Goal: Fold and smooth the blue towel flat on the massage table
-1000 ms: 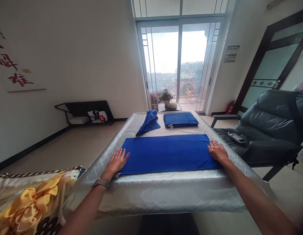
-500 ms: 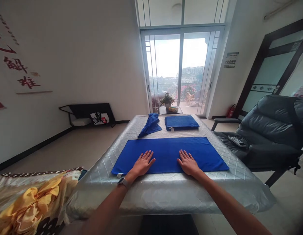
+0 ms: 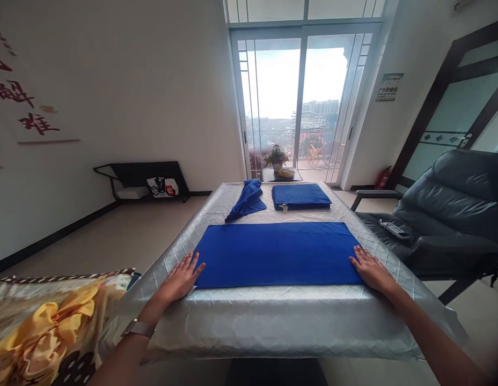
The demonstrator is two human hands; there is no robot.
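Note:
A blue towel (image 3: 275,253) lies flat and folded lengthwise on the table with its silver quilted cover (image 3: 273,316). My left hand (image 3: 178,279) rests flat at the towel's near left corner, fingers spread and open. At the near right corner my right hand (image 3: 370,269) lies flat too, fingers stretched out. Farther back sit a crumpled blue towel (image 3: 247,199) and a neatly folded blue towel (image 3: 300,195).
A dark leather recliner (image 3: 446,214) with a remote on its seat stands right of the table. A patterned yellow cushion (image 3: 48,327) lies at the near left. A black low shelf (image 3: 144,179) lines the left wall. Beyond the table are a potted plant (image 3: 276,156) and glass balcony doors.
Both hands slid outward from the towel's middle to its left and right near corners. One second ago they were at the corners too.

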